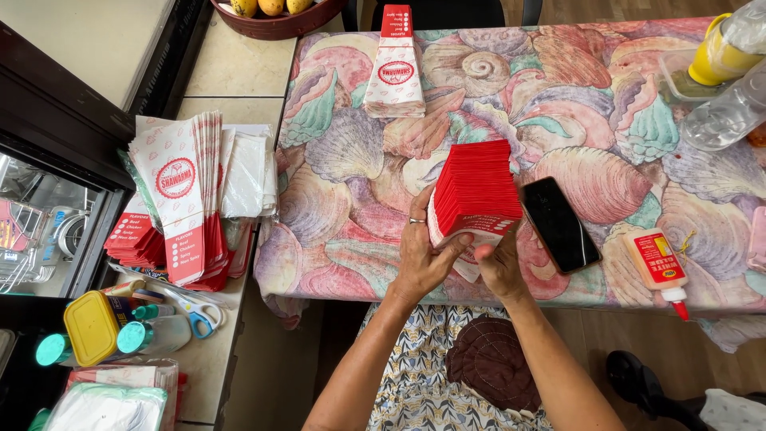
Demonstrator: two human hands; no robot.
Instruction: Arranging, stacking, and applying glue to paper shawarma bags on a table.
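Head view: I have both hands on a thick stack (472,190) of red-and-white paper sleeves, standing on edge at the near side of the shell-print table (351,160). My left hand (420,254), a ring on one finger, is wrapped around the stack's left flank near its lower end. My right hand (501,267) is closed on the lower right corner, its fingers seemingly pinching one white flap free of the rest.

I judge the stack light for its bulk but loose. The sleeves look thin, floppy and fairly slick against each other, so the block will fan or slide apart unless it is squeezed from both sides. The best hold seems to be low on the flanks, where the hands are now. A single sleeve will crease easily and is best taken by its edge.

By count I see one stack in hand and one smaller pile (395,76) of flat sleeves at the far side of the table. A fanned heap (187,199) lies on the counter to the left. I cannot count the single sleeves.

There is one black phone (559,224) just right of the stack, one glue bottle (661,267) further right, and two clear bottles (730,112) at the far right corner. On the counter lies one pair of scissors (195,311) beside one yellow-lidded tub (92,327).
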